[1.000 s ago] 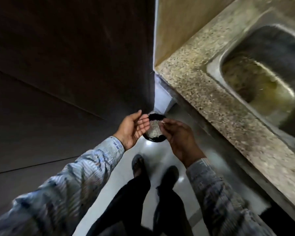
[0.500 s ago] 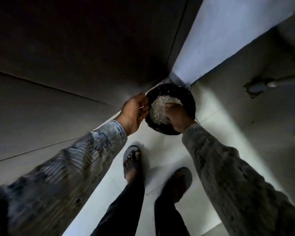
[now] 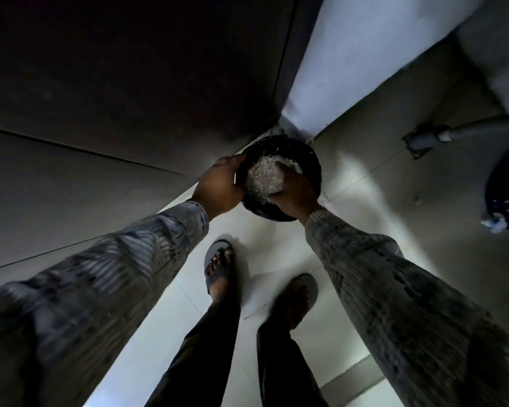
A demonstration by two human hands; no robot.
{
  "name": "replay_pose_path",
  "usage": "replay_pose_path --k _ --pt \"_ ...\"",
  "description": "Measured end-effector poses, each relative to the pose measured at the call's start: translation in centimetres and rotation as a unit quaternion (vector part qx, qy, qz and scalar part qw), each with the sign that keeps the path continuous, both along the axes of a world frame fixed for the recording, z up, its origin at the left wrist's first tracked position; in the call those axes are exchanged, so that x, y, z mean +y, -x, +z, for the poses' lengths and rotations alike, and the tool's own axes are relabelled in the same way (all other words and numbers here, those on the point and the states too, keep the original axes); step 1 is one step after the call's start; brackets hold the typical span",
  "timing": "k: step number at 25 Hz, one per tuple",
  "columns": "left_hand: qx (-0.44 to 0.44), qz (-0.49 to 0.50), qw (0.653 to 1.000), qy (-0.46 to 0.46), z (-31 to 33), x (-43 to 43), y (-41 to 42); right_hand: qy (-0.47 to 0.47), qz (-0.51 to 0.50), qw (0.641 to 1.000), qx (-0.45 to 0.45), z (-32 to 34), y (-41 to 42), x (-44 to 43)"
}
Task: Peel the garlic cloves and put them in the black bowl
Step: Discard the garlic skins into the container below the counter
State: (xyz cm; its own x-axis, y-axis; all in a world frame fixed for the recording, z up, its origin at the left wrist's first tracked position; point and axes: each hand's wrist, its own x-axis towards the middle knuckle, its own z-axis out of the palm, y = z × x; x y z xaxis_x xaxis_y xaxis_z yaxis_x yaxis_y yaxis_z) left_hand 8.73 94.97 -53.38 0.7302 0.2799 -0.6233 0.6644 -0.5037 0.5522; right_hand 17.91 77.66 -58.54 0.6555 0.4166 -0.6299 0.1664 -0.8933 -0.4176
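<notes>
Fingers point(image 3: 238, 158) of left hand point(image 3: 219, 183) gripping black container point(image 3: 312, 161) rim, right fingers point(image 3: 280, 171) among peels point(image 3: 262, 179), unclear

Peels point(image 3: 265, 177) in bowl point(image 3: 313, 163); left hand point(image 3: 219, 183) at rim, right hand point(image 3: 294, 193) inside.

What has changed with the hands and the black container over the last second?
The left hand, open and clear of the black container a second ago, has come to its rim and grips it. The right hand has gone down into the pale shreds inside. The container has stayed in the floor corner.
</notes>
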Motion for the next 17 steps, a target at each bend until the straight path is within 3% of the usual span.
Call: replay_pose_path --k 2,5,11,17 --pt "0.022 -0.061 0.997 -0.049 4.7 -0.2 -0.2 -0.003 0.02 0.999 0.047 4.8 0.2 -0.3" --pt "0.049 -0.11 0.985 -0.125 12.0 -1.3 0.1 -0.001 0.064 0.997 0.036 12.8 0.7 -1.1" --pt "-0.001 -0.16 0.97 -0.184 29.6 -3.6 0.9 -0.081 0.091 0.99 -0.075 32.1 2.4 -2.7" --pt "-0.051 -0.205 0.953 -0.217 45.0 -5.2 0.7 -0.079 0.093 0.984 -0.131 48.0 4.1 -6.6"
